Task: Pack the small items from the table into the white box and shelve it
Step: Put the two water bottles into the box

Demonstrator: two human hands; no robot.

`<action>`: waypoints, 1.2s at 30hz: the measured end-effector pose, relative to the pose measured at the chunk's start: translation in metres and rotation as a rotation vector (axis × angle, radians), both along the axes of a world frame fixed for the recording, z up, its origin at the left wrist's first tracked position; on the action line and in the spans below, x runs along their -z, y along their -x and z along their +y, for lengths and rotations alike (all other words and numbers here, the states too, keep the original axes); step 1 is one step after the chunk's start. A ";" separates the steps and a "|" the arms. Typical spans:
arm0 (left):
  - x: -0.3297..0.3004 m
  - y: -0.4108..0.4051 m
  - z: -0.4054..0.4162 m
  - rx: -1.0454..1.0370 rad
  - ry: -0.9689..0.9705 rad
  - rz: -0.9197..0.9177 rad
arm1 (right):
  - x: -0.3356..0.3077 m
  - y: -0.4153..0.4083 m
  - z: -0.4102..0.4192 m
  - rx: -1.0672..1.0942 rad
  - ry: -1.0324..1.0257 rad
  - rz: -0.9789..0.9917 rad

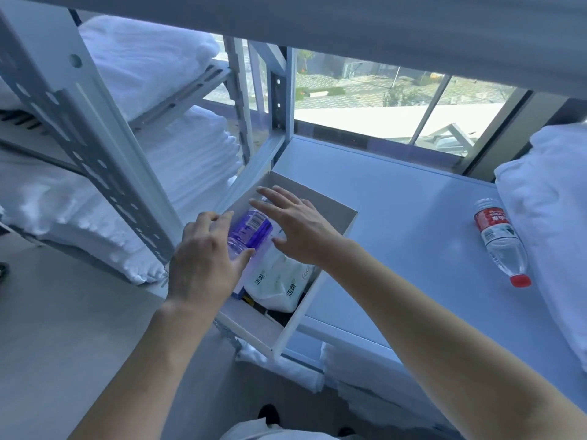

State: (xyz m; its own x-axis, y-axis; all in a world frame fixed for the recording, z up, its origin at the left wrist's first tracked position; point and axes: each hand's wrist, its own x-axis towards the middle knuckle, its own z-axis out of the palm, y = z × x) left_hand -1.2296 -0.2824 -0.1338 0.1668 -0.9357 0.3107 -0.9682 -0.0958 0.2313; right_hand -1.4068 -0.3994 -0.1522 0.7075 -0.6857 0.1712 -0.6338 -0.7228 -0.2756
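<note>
the white box point(330, 246) sits on the shelf board point(413, 223) at its left front corner, its near end jutting out past the board's front edge. inside it a bottle with a purple label point(251, 228) lies on top, over white tissue packs point(276, 281) printed with green (what lies deeper in the box is too dark to tell). the left hand point(203, 262) is at the box's left wall, fingers curled over the bottle's near end and thumb pressed along its side, so it grips the bottle. the right hand point(298, 227) hovers over the box's middle with fingers straight and spread, palm down, holding nothing; whether its fingertips touch the bottle i cannot tell. a second bottle with a red label and red cap point(500, 241) lies on its side near the board's right edge, just beside a white pillow point(552, 211). folded white towels point(178, 147) are stacked on the neighbouring rack to the left, and a window point(381, 100) runs behind the board's far edge.
</note>
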 end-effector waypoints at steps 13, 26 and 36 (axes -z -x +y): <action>-0.026 0.058 -0.018 0.122 0.029 0.076 | -0.026 0.075 0.012 0.124 0.000 -0.066; -0.034 0.162 -0.056 0.322 0.019 0.059 | -0.024 0.195 0.020 0.349 0.030 -0.102; -0.017 0.262 -0.077 0.450 -0.037 0.076 | 0.006 0.307 0.026 0.677 -0.030 -0.060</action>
